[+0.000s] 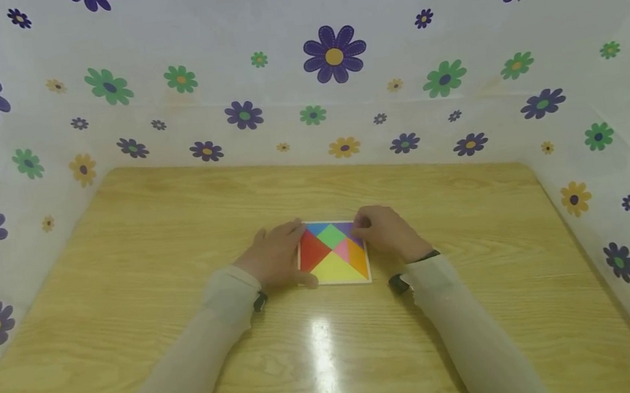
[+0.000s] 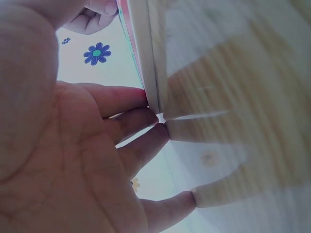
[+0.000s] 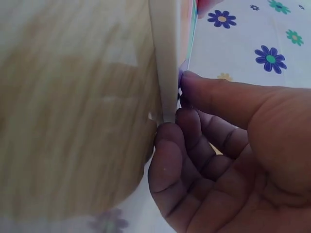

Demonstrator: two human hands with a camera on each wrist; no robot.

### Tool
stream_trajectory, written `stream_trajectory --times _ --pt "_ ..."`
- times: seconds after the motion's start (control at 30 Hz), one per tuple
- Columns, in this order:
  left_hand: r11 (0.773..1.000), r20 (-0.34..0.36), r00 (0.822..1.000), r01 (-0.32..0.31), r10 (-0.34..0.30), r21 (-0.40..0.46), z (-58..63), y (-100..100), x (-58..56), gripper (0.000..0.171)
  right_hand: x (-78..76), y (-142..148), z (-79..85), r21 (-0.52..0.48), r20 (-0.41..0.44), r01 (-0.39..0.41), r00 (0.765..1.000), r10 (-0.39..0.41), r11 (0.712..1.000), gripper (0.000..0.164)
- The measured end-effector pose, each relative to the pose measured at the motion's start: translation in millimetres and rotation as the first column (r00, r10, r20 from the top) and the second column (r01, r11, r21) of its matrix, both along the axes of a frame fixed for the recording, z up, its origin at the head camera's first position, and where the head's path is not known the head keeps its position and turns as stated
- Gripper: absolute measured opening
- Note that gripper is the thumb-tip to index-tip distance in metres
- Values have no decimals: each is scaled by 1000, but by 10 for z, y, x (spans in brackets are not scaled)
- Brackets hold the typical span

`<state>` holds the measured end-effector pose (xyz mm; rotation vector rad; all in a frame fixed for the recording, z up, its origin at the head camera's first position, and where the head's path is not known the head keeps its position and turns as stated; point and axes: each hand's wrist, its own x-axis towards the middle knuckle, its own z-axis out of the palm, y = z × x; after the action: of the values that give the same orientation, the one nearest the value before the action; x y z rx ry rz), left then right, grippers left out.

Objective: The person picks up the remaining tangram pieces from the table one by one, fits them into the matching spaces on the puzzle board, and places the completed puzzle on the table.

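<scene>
A square tangram puzzle, with coloured pieces in a pale frame, lies on the wooden table. The left hand rests along its left side, thumb by the near-left corner and forefinger at the far-left one. In the left wrist view its fingers are spread and fairly straight, some tips on the tabletop. The right hand holds the far-right corner. Its thumb lies on the purple piece, other fingers curled against the frame edge. Whether the purple piece is lifted is hidden.
The wooden table stretches around the puzzle on all sides. A white flower-printed cloth stands behind it and along both sides. Light glares off the tabletop in front of the puzzle.
</scene>
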<state>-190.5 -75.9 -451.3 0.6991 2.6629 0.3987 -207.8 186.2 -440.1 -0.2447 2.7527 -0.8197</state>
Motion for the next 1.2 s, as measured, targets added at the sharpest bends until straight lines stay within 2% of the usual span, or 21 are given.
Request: stream_trajectory --times 0.13,0.27,0.5,0.7,0.93,1.1,1.2 --pt "1000 10 1000 -8 8 5 -6 18 -16 116 38 110 7 18 -34 0 999 0 1000 16" --pt "1000 10 1000 -11 11 11 -4 31 -25 116 136 306 44 75 -92 0 996 7 997 13" --pt "1000 -3 1000 -3 3 -5 -6 64 -37 116 306 516 110 233 -144 -67 984 103 970 16" --pt "1000 -4 1000 0 0 2 -21 95 3 115 394 539 146 267 -106 -113 984 146 957 22" --pt "1000 -5 1000 -10 11 16 11 73 35 114 418 488 165 330 -67 -135 984 166 934 22" --pt "1000 -7 1000 -8 8 16 -38 53 48 113 452 437 131 319 -28 -106 992 121 942 23" --pt "1000 1 1000 -12 12 25 -60 51 42 114 438 453 107 294 -53 -87 993 107 952 23"
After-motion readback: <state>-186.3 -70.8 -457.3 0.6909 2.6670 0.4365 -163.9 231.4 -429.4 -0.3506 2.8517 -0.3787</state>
